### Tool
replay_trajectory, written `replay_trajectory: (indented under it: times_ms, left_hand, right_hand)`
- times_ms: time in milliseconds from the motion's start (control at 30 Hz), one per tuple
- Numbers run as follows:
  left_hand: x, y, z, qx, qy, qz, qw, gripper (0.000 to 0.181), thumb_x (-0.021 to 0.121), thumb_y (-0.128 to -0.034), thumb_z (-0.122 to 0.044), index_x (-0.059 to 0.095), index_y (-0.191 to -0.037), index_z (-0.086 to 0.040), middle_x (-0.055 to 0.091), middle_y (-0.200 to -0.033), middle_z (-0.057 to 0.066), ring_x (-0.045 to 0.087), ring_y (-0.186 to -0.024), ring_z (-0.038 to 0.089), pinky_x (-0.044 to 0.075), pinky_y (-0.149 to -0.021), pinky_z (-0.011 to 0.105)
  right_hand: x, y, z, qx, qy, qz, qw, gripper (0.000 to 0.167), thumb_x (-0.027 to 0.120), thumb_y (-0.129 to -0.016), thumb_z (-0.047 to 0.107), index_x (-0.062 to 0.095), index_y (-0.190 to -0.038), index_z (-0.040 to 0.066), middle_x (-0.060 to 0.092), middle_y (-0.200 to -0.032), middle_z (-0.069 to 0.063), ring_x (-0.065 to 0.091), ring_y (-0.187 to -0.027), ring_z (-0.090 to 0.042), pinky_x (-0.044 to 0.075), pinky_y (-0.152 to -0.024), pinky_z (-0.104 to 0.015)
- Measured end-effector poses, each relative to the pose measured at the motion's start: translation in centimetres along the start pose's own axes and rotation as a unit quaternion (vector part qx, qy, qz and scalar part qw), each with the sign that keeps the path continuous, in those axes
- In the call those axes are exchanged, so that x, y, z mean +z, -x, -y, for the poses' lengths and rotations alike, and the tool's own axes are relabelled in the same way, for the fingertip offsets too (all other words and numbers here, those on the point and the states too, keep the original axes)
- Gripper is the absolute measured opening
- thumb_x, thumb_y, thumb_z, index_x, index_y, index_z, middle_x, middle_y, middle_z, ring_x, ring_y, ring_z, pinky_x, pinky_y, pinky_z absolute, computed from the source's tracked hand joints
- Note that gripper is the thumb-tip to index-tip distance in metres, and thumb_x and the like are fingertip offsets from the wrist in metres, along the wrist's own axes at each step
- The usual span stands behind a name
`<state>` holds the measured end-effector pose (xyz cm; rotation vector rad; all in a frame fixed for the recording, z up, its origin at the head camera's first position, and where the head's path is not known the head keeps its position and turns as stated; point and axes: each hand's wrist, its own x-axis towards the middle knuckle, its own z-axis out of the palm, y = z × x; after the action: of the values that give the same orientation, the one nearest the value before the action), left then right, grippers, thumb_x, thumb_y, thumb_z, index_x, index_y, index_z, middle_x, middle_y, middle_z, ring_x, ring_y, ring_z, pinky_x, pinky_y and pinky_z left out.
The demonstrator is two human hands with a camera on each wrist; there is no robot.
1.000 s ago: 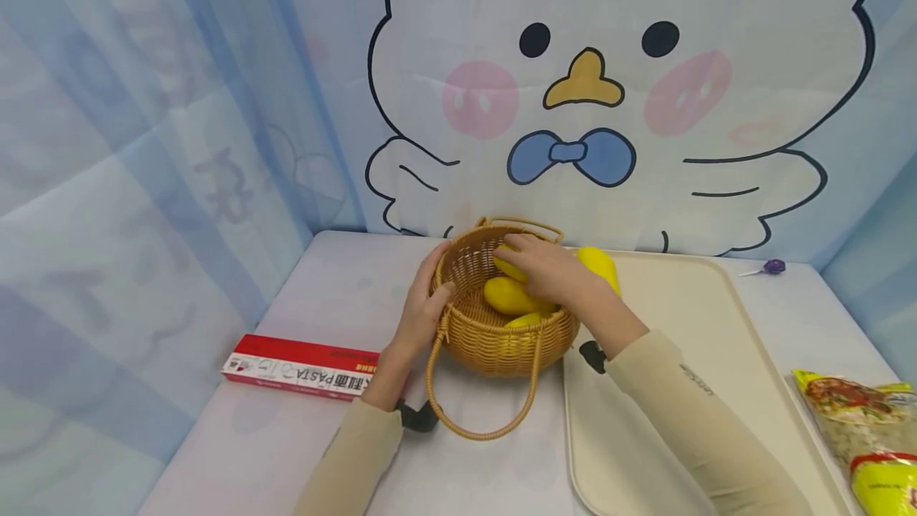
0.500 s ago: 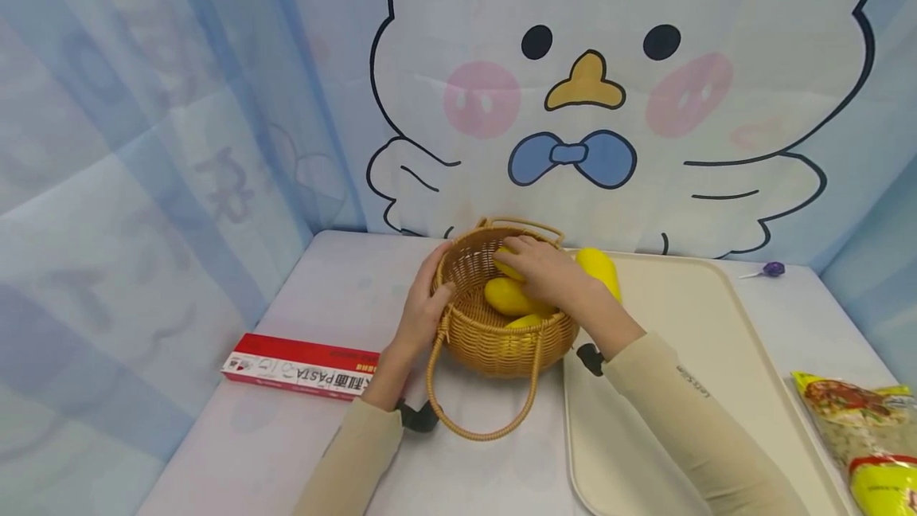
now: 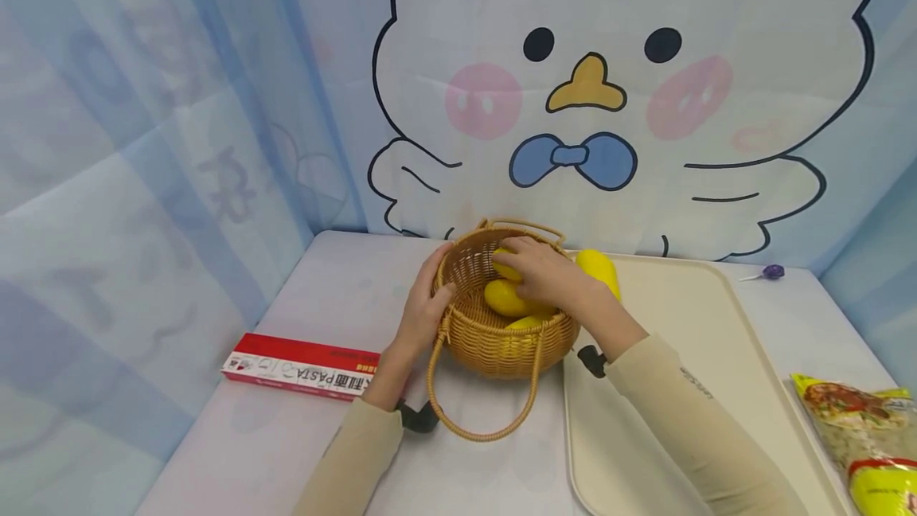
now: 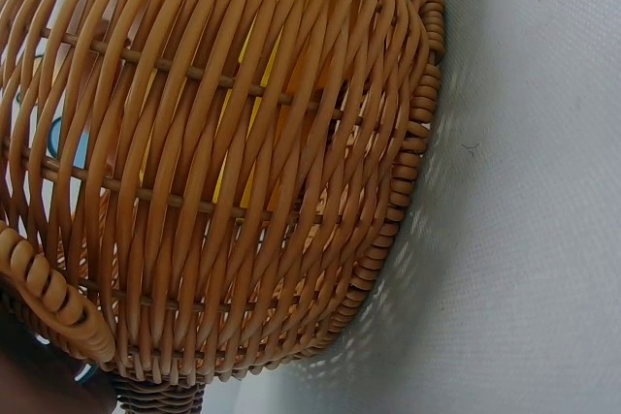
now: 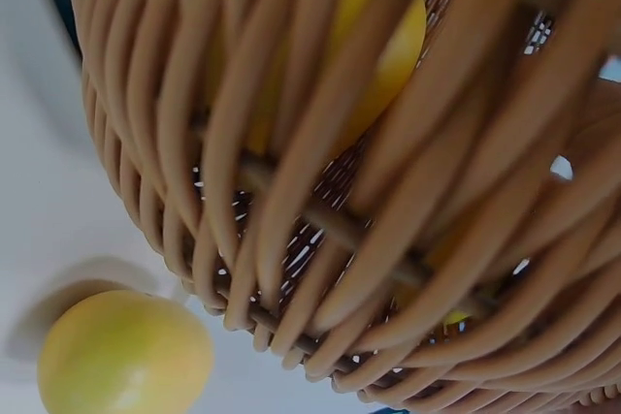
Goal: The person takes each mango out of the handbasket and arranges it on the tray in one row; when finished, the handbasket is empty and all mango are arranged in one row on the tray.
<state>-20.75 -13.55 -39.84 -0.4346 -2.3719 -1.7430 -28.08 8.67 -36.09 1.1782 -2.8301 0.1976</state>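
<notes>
A woven wicker basket [image 3: 501, 353] stands on the table, with one handle hanging at its front. My left hand [image 3: 423, 307] grips its left rim, thumb over the inside edge. Inside the basket my right hand [image 3: 552, 273] holds a smooth yellow mango [image 3: 505, 267] near the back wall. Two more yellow fruits lie in the basket: one mango [image 3: 507, 299] below the hand and another, partly hidden mango [image 3: 528, 320] by the front rim. Outside, just right of the basket, sits a further mango [image 3: 599, 269]. Both wrist views are mostly filled by the basket's weave [image 4: 223, 162].
A beige tray [image 3: 659, 420] extends right of the basket. Left of it lies a red and white pasta box [image 3: 301, 366]. A purple lollipop [image 3: 774, 271] is at the back right, and a yellow food packet [image 3: 860, 428] beside the tray's right edge. A curtain [image 3: 573, 213] closes the back.
The hands, basket and fruits keep practically the same places. Only a very slight shift of the head view shows.
</notes>
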Motion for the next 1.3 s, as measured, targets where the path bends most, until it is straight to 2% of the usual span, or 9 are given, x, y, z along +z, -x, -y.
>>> replay_trajectory:
  times_ms: [367, 500, 567, 733, 800, 1033, 1100, 1133, 1300]
  left_hand:
    - [0.1, 0.0, -0.1, 0.002, -0.001, -0.003, 1.0, 0.063, 0.043, -0.0963, -0.011, 0.027, -0.157, -0.012, 0.028, -0.163, 0.007, 0.027, -0.151, 0.026, 0.025, -0.123, 0.048]
    - [0.1, 0.0, 0.1, 0.003, 0.002, -0.002, 1.0, 0.063, 0.043, -0.0966, -0.011, 0.027, -0.157, -0.012, 0.028, -0.163, 0.007, 0.028, -0.151, 0.025, 0.025, -0.122, 0.048]
    - [0.2, -0.3, 0.9, 0.004, 0.006, -0.003, 1.0, 0.063, 0.044, -0.097, -0.011, 0.027, -0.158, -0.014, 0.028, -0.163, 0.005, 0.028, -0.151, 0.024, 0.025, -0.122, 0.048]
    - [0.7, -1.0, 3.5, 0.01, 0.004, -0.016, 0.9998, 0.063, 0.044, -0.0971, -0.013, 0.028, -0.157, -0.025, 0.029, -0.162, -0.005, 0.029, -0.15, 0.02, 0.027, -0.122, 0.048]
    - [0.8, -1.1, 3.9, 0.01, 0.001, -0.021, 0.9997, 0.063, 0.045, -0.0965, -0.016, 0.029, -0.156, -0.028, 0.03, -0.161, -0.008, 0.03, -0.149, 0.018, 0.028, -0.121, 0.048]
    - [0.8, -1.0, 3.9, 0.005, 0.0, -0.025, 0.9997, 0.063, 0.045, -0.0952, -0.021, 0.03, -0.155, -0.032, 0.03, -0.16, -0.011, 0.032, -0.147, 0.018, 0.03, -0.12, 0.049]
    - [0.8, -1.0, 3.8, 0.006, 0.003, -0.022, 0.9997, 0.063, 0.045, -0.0958, -0.02, 0.029, -0.156, -0.031, 0.03, -0.16, -0.01, 0.032, -0.148, 0.02, 0.029, -0.12, 0.05]
    - [0.6, -0.8, 3.2, 0.003, 0.004, -0.018, 0.9998, 0.063, 0.045, -0.0961, -0.018, 0.029, -0.156, -0.028, 0.029, -0.161, -0.007, 0.032, -0.148, 0.022, 0.029, -0.12, 0.05]
    - [0.6, -0.8, 3.2, 0.002, 0.005, -0.016, 0.9999, 0.062, 0.045, -0.0971, -0.018, 0.029, -0.156, -0.029, 0.029, -0.161, -0.007, 0.031, -0.149, 0.022, 0.029, -0.121, 0.049]
  right_hand:
    - [-0.1, 0.3, -0.3, 0.016, -0.089, -0.025, 0.9956, 0.058, 0.066, -0.083, 0.004, 0.059, -0.139, 0.013, 0.047, -0.151, -0.013, 0.044, -0.14, -0.034, 0.037, -0.116, -0.05]
    - [-0.2, 0.3, -0.4, 0.026, -0.111, -0.037, 0.9928, 0.06, 0.066, -0.082, 0.006, 0.057, -0.141, 0.015, 0.045, -0.153, -0.012, 0.042, -0.141, -0.035, 0.037, -0.115, -0.053]
    - [-0.2, 0.4, -0.5, 0.032, -0.127, -0.041, 0.9905, 0.061, 0.065, -0.082, 0.007, 0.056, -0.142, 0.017, 0.043, -0.154, -0.011, 0.041, -0.142, -0.035, 0.036, -0.115, -0.054]
    - [-0.3, 0.6, -0.6, 0.037, -0.192, -0.063, 0.9786, 0.062, 0.064, -0.082, 0.006, 0.056, -0.142, 0.017, 0.043, -0.155, -0.009, 0.043, -0.141, -0.033, 0.042, -0.111, -0.052]
    - [-0.4, 0.6, -0.7, 0.034, -0.213, -0.079, 0.9732, 0.061, 0.063, -0.081, 0.006, 0.056, -0.141, 0.016, 0.044, -0.154, -0.009, 0.043, -0.141, -0.032, 0.043, -0.11, -0.051]
    - [-0.4, 0.8, -0.9, 0.031, -0.259, -0.122, 0.9578, 0.061, 0.062, -0.081, 0.004, 0.057, -0.14, 0.016, 0.045, -0.154, -0.008, 0.046, -0.137, -0.031, 0.043, -0.109, -0.053]
    - [-0.4, 0.9, -0.9, 0.036, -0.269, -0.133, 0.9533, 0.06, 0.063, -0.081, 0.004, 0.058, -0.139, 0.017, 0.046, -0.153, -0.005, 0.048, -0.134, -0.028, 0.045, -0.107, -0.05]
    - [-0.4, 1.0, -0.9, 0.04, -0.272, -0.138, 0.9514, 0.06, 0.063, -0.081, 0.004, 0.058, -0.139, 0.018, 0.046, -0.152, -0.004, 0.048, -0.133, -0.027, 0.046, -0.106, -0.049]
    - [-0.3, 1.3, -1.1, 0.064, -0.288, -0.168, 0.9405, 0.06, 0.064, -0.08, 0.004, 0.059, -0.138, 0.02, 0.048, -0.15, 0.001, 0.049, -0.133, -0.024, 0.047, -0.105, -0.047]
